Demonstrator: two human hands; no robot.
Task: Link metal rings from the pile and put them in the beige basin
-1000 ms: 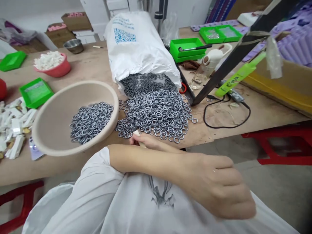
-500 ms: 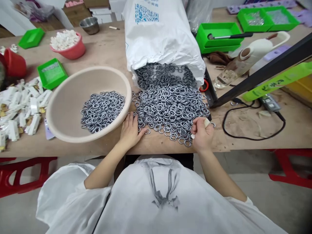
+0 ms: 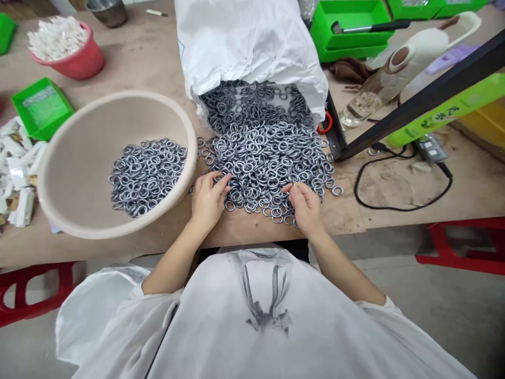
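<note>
A pile of grey metal rings point(image 3: 264, 158) spills from the mouth of a white sack point(image 3: 248, 42) onto the table. At its near left edge is my left hand point(image 3: 208, 202), fingers loosely curved and apart, touching rings. My right hand point(image 3: 306, 209) is over the near right edge of the pile, thumb and fingers pinched together; what they hold, if anything, is too small to make out. To the left of my left hand stands a large beige basin point(image 3: 71, 173) with more rings point(image 3: 150, 173) inside.
Left of the basin are a green tray point(image 3: 43, 108), white plastic parts point(image 3: 18, 168) and a red bowl point(image 3: 79, 58) of white pieces. On the right, a black metal bar point(image 3: 418, 100) slants up beside a clear jug point(image 3: 365, 102), a cable point(image 3: 394, 208) and green bins with a hammer point(image 3: 366, 27).
My right hand has moved left onto the pile's edge, and the pale scrap in it no longer shows. My left hand's fingers have curled in. The view has shifted.
</note>
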